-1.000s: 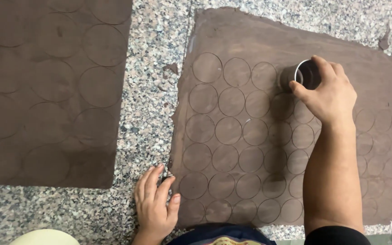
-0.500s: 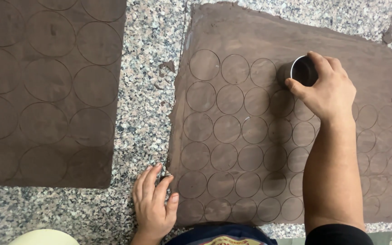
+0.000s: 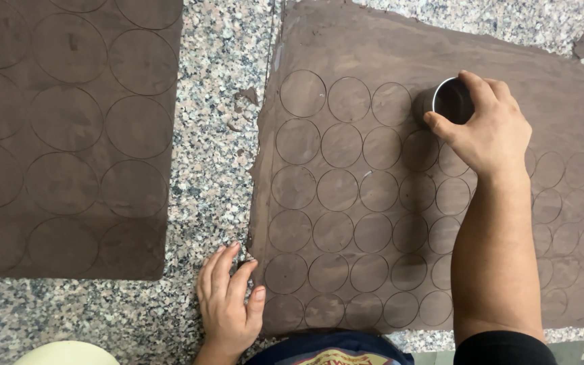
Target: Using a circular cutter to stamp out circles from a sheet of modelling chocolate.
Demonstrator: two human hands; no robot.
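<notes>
A rolled sheet of dark brown dough (image 3: 373, 47) lies on the right of a speckled granite counter (image 3: 217, 135), scored with several rows of small cut circles. My right hand (image 3: 488, 132) grips a round metal ring cutter (image 3: 453, 100) and presses it onto the dough at the end of the top row. My left hand (image 3: 228, 301) rests flat, fingers apart, on the counter at the sheet's near left corner, fingertips touching its edge.
A second brown dough sheet (image 3: 69, 135) with larger cut circles lies on the left. Small dough scraps (image 3: 246, 98) sit on the granite between the sheets. A pale rounded object (image 3: 65, 353) shows at the bottom left edge.
My right hand with the cutter has stayed at the end of the top row, shifting only slightly. The left hand has not moved.
</notes>
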